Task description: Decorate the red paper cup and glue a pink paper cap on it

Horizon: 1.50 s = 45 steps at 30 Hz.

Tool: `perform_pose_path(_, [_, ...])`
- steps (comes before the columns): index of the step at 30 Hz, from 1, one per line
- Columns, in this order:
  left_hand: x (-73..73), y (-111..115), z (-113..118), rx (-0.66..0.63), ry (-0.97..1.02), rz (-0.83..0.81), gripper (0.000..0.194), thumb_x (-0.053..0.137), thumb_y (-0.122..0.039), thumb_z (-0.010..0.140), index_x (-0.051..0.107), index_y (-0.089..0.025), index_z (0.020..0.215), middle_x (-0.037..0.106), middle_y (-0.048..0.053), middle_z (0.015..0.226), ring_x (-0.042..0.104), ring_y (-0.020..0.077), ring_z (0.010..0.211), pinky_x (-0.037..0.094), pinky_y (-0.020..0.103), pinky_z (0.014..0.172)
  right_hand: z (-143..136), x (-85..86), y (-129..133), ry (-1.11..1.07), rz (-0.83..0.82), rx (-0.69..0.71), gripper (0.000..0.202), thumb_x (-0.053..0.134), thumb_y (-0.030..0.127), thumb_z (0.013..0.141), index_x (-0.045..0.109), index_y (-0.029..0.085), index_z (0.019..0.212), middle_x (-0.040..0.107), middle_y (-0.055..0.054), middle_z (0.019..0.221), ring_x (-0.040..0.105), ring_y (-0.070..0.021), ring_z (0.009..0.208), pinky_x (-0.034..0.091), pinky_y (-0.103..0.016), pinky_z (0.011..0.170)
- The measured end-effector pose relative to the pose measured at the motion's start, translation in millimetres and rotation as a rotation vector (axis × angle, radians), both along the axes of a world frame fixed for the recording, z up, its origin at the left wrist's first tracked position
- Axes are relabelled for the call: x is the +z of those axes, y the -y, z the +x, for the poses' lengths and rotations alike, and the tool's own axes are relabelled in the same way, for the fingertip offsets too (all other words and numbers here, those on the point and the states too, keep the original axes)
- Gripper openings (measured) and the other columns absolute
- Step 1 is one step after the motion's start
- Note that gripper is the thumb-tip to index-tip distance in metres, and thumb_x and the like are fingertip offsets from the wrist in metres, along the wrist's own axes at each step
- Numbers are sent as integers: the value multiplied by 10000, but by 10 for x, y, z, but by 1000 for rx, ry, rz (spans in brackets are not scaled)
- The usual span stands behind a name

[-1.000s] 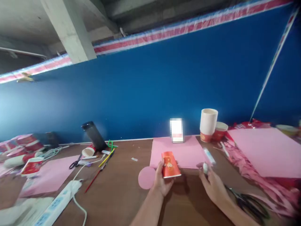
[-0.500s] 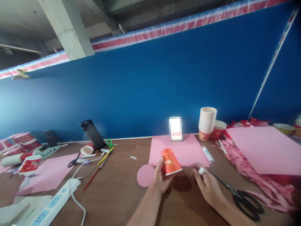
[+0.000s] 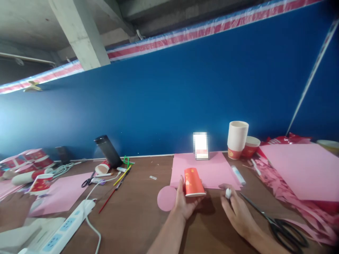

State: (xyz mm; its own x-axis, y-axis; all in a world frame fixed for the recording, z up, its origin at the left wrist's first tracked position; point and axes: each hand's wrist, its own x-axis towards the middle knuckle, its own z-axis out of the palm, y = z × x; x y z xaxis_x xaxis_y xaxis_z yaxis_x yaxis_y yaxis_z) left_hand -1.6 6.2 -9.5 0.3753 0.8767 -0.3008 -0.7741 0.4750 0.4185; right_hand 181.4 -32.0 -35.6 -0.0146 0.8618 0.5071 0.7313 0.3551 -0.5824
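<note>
the cup (image 3: pixel 193 181) sits in the left hand (image 3: pixel 184 203), in front of the near edge of the pink sheet (image 3: pixel 212 173) as seen from here, and to the right of the pink disc (image 3: pixel 166 198). the thumb lies up the cup's left side and the other fingers pass under it towards its right, so the grip is part-curled, no wider than the cup, and has hold of it. the cup's long axis runs roughly away from the person: the white rim faces the near side of the desk (image 3: pixel 132 218), the narrower end points to the far edge by the wall (image 3: pixel 145 116) and leans a little left. whether the cup touches the desk cannot be told. the relation that seems to matter most is the gap to the right hand (image 3: pixel 237 208), which is off to the cup's right, near the sheet's near right corner, with bare desk and shadow between. its fingers are bent in, closed around a small white piece (image 3: pixel 228 193), partly hidden. the left hand is the nearer one to the cup, being on it; the right stands apart. just beyond the right hand lies the tube (image 3: pixel 238 175), and to its right the scissors (image 3: pixel 278 225), blades towards the sheet's corner.
</note>
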Motion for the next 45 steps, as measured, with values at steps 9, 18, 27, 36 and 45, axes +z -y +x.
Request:
perform_pose_path(9, [-84, 0, 51, 58, -61, -2, 473, 637, -486, 757, 590, -92, 1013, 683, 107, 856, 656, 211, 777, 509, 341, 770, -70, -71, -86, -79, 55, 4, 223, 327, 306, 912, 441, 181, 1057, 654, -115, 907, 679, -235, 806, 543, -347, 710])
perform_pose_path(18, [-64, 24, 78, 19, -31, 80, 452, 632, -432, 781, 606, -56, 1030, 690, 131, 908, 657, 203, 804, 498, 309, 791, -40, -56, -105, -280, -87, -3, 269, 417, 429, 900, 427, 189, 1019, 656, -78, 791, 669, -223, 699, 542, -333, 645])
perform_pose_path(27, [-64, 37, 43, -30, 23, 143, 483, 580, -461, 811, 609, -51, 1065, 683, 138, 954, 643, 227, 880, 474, 336, 850, -2, -68, -57, -377, -80, 6, 284, 475, 423, 885, 383, 204, 1040, 618, -13, 668, 623, -184, 567, 520, -298, 572])
perform_pose_path(36, [-38, 33, 29, -58, 63, 145, 556, 540, -524, 818, 590, -48, 1100, 678, 148, 935, 638, 220, 880, 471, 318, 838, 30, -66, -29, -189, 43, 87, 168, 410, 332, 924, 521, 213, 967, 635, -35, 738, 607, -157, 583, 498, -251, 557])
perform_pose_path(45, [-15, 63, 40, -23, 20, 124, 465, 582, -459, 815, 613, -57, 1045, 688, 133, 927, 645, 215, 875, 486, 323, 845, -3, 106, 29, -149, 28, 174, 216, 368, 205, 888, 576, 211, 832, 630, -44, 727, 608, -177, 610, 528, -285, 597])
